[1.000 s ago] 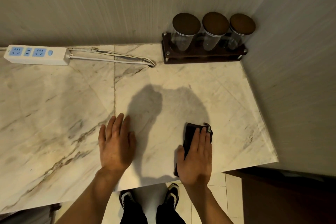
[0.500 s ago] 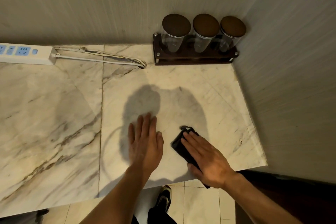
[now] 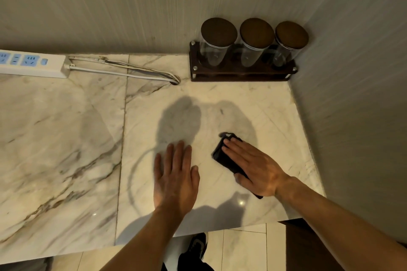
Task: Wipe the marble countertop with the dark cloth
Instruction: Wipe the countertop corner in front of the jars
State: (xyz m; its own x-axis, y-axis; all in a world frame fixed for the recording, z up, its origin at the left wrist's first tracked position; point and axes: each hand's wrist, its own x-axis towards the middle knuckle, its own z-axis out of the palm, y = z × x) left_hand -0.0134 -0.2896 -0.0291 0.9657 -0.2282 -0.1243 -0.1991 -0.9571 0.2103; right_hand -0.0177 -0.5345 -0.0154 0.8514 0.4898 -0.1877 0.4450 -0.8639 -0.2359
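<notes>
The marble countertop [image 3: 66,138] fills most of the view, white with brown veins. A folded dark cloth [image 3: 222,156] lies on it right of centre, angled toward the upper left. My right hand [image 3: 255,167] presses flat on the cloth and covers most of it; only its far end and left edge show. My left hand [image 3: 174,176] rests flat on the bare marble just left of the cloth, fingers together and extended, holding nothing. A faint curved wet streak arcs on the marble left of my left hand.
A dark wooden rack [image 3: 240,75] with three lidded glass jars stands in the back right corner. A white power strip [image 3: 30,64] and its cable [image 3: 132,72] lie along the back wall. Walls close the back and right. The counter's front edge [image 3: 220,227] is near my wrists.
My right hand has turned with the cloth from pointing straight ahead to pointing up-left, and slid slightly away. My left hand shifted right, closer to the cloth. The view moved a little.
</notes>
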